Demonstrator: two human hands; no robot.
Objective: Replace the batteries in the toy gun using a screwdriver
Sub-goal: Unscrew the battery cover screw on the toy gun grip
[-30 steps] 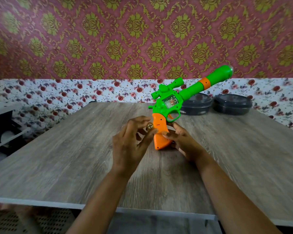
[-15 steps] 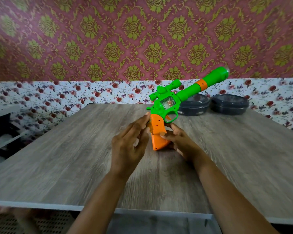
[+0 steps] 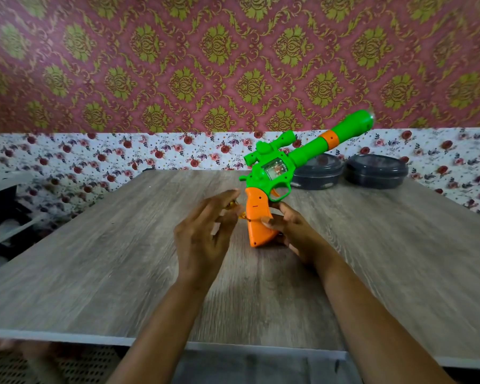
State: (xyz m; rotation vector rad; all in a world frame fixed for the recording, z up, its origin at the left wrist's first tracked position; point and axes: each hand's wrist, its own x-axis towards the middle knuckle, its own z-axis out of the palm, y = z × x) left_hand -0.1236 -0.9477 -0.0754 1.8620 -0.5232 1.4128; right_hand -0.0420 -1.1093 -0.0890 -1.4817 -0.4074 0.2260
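Head view, left to right. Your left hand (image 3: 201,239) hangs over the table (image 3: 94,259), fingers long and nearly straight, pinching a small amber screwdriver (image 3: 242,216). It is mostly hidden, and what shows lies just beside the rear edge of the orange grip. The toy gun (image 3: 277,173) stands butt-down on the table, green barrel tilted up to the right. Your right hand (image 3: 294,231) wraps the grip from the right, thumb across its side. Two dark round lidded containers (image 3: 317,173) sit behind, near the table's far edge.
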